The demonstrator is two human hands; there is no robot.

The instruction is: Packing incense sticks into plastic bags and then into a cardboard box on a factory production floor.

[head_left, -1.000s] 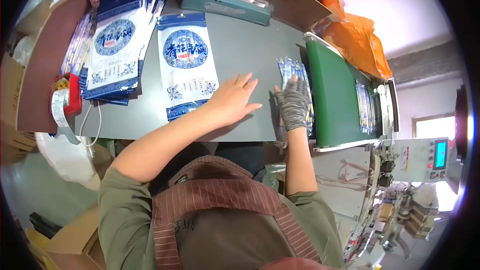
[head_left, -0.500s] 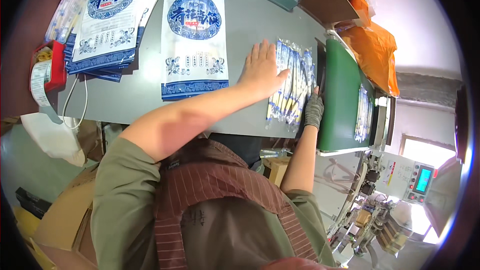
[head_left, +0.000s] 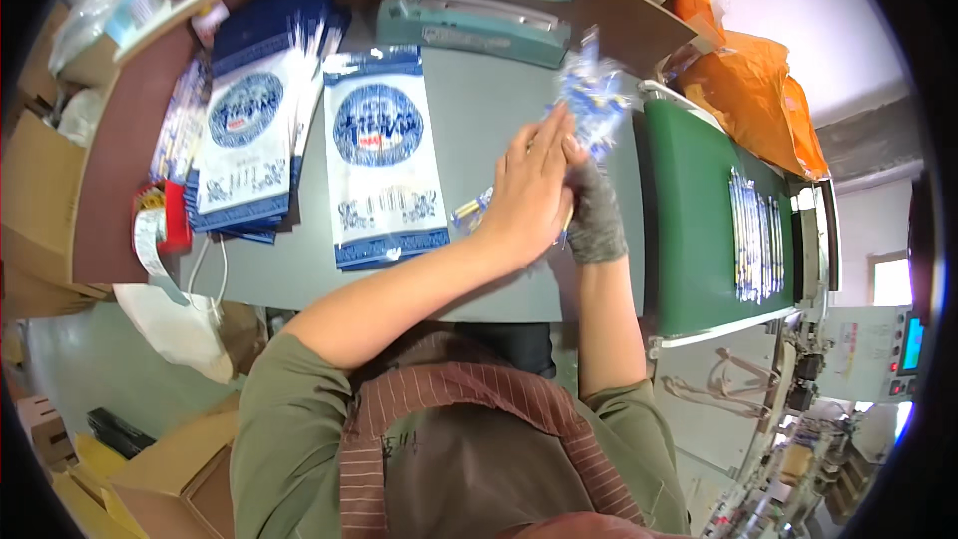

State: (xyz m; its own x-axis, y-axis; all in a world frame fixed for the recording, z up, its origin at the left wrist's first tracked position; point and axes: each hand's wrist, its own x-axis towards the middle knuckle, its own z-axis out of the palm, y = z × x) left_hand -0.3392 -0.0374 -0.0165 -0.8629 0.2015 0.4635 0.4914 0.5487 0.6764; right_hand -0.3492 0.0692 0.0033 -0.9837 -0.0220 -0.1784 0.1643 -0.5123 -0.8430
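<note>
Between my two hands a bundle of chopsticks in clear wrappers (head_left: 597, 108), patterned blue, white and yellow, is gripped over the right part of the grey table. My bare left hand (head_left: 531, 185) presses on it from the left, fingers long and together. On the other side my right hand (head_left: 597, 215), in a grey fingerless glove, wraps round it. The bundle's upper end sticks out past my fingers, blurred; the rest is mostly hidden. A few yellow-tipped chopsticks (head_left: 469, 213) show left of my left hand. A flat blue-and-white bag (head_left: 384, 205) lies further left.
Stacked blue-and-white bags (head_left: 244, 175) lie left, beside a red holder (head_left: 176, 215) with a paper roll. A green bag sealer (head_left: 479, 25) stands at the table's back. On the right, a green conveyor belt (head_left: 689, 230) carries more wrapped chopsticks (head_left: 755, 240), with an orange bag (head_left: 768, 90) behind.
The chopsticks lay spread flat between my hands at the table's right; now they are gathered into a bundle. My hands have come together around it, the right one moving left.
</note>
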